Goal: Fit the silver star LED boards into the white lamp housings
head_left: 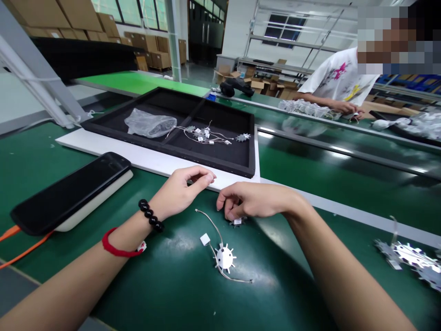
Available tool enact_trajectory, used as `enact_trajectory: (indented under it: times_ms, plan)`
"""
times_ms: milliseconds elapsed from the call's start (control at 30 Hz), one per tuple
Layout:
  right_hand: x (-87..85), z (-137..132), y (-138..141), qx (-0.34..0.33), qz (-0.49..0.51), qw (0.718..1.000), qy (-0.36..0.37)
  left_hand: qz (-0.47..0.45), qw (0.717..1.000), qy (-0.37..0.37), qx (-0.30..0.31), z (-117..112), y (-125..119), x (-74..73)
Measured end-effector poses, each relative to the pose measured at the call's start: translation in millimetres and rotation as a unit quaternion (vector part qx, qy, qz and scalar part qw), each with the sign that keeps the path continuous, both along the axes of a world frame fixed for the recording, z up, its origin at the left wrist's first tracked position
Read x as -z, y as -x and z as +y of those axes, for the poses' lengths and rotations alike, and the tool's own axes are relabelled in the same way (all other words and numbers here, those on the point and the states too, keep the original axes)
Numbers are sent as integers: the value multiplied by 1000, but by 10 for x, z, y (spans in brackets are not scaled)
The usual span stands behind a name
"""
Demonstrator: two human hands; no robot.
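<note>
My left hand [182, 185] hangs over the near edge of a white board [234, 183], its fingers pinched together on nothing I can see. My right hand [250, 200] curls down over a small spiked metal disc [237, 221] on the green bench mat, mostly hiding it. Just below lies a white spiked disc [224, 257] with a thin wire looping through it to a small white connector [205, 239]. A black tray [206, 166] sits on the board, holding a clear plastic bag [150, 123], a tangle of wired parts [203, 136] and a spiked disc [243, 137].
A black phone [69, 191] lies on a white pad at left, with an orange strap [20, 243] beneath it. Shiny spiked metal parts [409, 259] lie at right. Across a green conveyor belt [327, 161], a co-worker's hands [347, 108] work at a row of wired parts.
</note>
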State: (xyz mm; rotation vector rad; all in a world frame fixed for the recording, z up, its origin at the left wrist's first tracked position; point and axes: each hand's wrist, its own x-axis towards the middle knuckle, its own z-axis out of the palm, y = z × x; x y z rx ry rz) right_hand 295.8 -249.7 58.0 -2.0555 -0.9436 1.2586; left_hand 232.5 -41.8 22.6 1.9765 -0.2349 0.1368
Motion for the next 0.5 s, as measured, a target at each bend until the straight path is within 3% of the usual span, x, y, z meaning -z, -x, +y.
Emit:
enact_trajectory:
  times_ms: [133,333,400,500]
  plan:
    - [15,82,75,-7,-57,998,-19,0,1000,-13,0,-14,9,-22]
    - [-53,146,133,42,-198,975,-88,15,997,-73,19,64,-4,-92]
    - [-109,134,158,40,-234,969,-76,50,990,-115,64,126,-6,-120]
    - [-200,108,212,16,-239,970,-31,118,960,-178,181,179,15,-147]
